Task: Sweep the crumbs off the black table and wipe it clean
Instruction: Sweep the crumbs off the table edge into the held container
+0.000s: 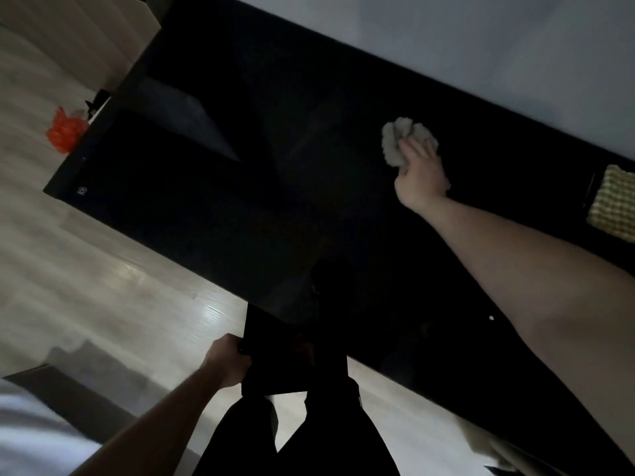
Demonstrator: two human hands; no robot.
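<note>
The glossy black table (206, 207) runs diagonally across the head view. On its far right part, my right hand (421, 173) grips a crumpled white cloth (395, 139) that lies against the tabletop. At the table's near edge my left hand (226, 362) holds a flat black tray-like thing (275, 355), level with the edge. One small white speck (491, 318) lies on the table near my right forearm. No other crumbs can be made out in the dim light.
A yellow checked cloth (615, 207) lies at the table's right end. An orange-red bag (65, 132) sits on the pale floor (103, 286) by the table's left corner. A pale wall (481, 46) borders the far side. My dark-trousered legs (309, 434) stand against the near edge.
</note>
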